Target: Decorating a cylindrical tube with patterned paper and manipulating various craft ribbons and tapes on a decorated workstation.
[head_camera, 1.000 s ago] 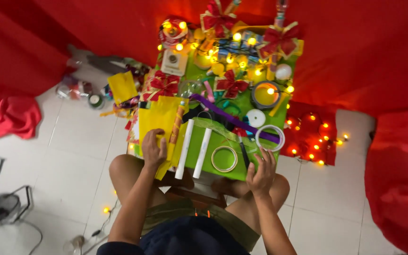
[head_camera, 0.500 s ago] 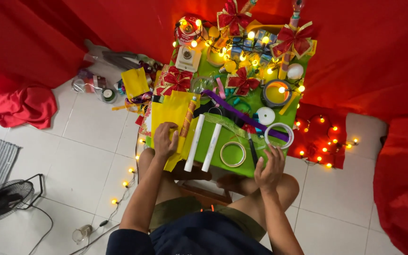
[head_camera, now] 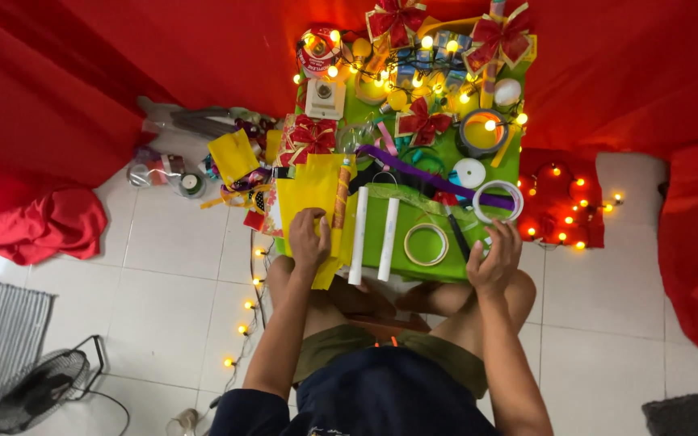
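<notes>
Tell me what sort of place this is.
Likely a home floor set up for festive crafts: a low green table on white floor tiles, string lights, red ribbon bows and red cloth backdrop.

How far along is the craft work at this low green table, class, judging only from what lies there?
Done: materials are laid out, with two white tubes and a tape ring on the green table, bows and lights behind. In hand: the left hand presses the yellow paper; the right hand rests at the table's edge. Left: the yellow sheet lies flat, not wrapped around anything.
</notes>
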